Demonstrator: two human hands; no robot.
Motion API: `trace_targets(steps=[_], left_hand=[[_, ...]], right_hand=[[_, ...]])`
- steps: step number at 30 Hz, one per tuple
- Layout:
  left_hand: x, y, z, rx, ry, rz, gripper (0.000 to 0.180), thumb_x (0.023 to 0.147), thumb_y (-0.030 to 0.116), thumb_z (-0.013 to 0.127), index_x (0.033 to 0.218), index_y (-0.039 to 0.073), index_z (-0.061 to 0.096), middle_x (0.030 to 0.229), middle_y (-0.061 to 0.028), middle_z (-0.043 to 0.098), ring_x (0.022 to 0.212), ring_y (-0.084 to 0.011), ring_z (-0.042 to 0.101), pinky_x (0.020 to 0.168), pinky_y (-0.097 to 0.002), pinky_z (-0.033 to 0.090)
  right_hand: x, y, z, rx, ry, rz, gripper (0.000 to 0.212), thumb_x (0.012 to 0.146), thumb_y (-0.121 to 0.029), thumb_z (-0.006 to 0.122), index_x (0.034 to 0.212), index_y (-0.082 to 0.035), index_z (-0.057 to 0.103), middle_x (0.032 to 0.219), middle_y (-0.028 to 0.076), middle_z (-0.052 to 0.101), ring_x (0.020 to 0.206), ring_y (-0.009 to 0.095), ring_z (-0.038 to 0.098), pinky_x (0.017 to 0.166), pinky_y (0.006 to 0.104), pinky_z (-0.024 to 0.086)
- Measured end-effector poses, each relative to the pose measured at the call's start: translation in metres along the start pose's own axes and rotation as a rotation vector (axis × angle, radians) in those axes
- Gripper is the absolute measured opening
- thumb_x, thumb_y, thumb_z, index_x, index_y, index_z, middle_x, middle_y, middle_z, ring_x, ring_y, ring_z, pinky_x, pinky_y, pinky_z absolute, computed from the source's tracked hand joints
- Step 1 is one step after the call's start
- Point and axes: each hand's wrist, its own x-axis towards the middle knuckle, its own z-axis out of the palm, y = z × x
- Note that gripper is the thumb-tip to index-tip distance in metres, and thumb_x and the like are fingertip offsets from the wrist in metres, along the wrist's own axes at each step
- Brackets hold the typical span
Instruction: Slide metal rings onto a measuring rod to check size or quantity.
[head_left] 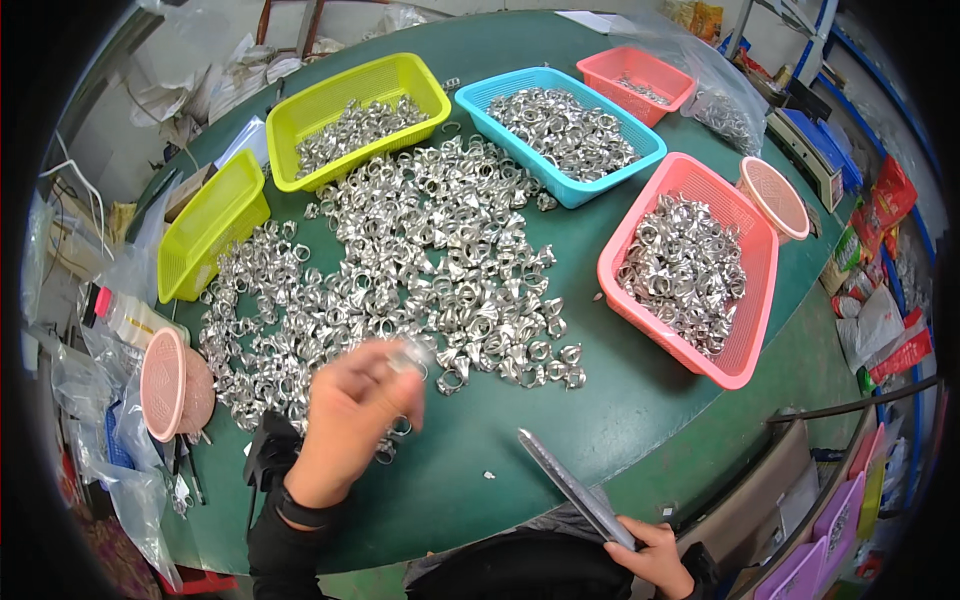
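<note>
My left hand (355,415) is closed in a pinch over the near edge of a wide spread of silver metal rings (450,240). Between its thumb and fingers is a shiny ring (412,356), smeared by motion. Near the table's front edge, my right hand (655,556) is wrapped round the lower end of a long grey ring mandrel (572,482). The mandrel slants up and left, its narrow tip over the green table (450,490). No ring shows on it.
Ring-filled baskets stand around the spread: yellow-green (440,110), blue (600,190) and pink (765,290). A smaller pink basket (655,115) is behind. At left are a tilted yellow-green basket (200,240) and a round pink container (165,385). A scale (810,160) sits far right.
</note>
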Motion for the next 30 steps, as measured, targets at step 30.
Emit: trace_targets(steps=[30], left_hand=[[0.045, -0.042, 0.066, 0.752, -0.458, 0.608, 0.025, 0.064, 0.010, 0.063, 0.085, -0.001, 0.054, 0.089, -0.0076, 0.052, 0.082, -0.0194, 0.049, 0.072, -0.0278, 0.039]], right_hand=[[-0.006, 0.016, -0.017, 0.191, 0.195, 0.218, 0.025, 0.069, -0.005, 0.056, 0.090, 0.007, 0.052, 0.052, 0.000, 0.046, 0.042, 0.005, 0.042, 0.039, 0.0171, 0.033]])
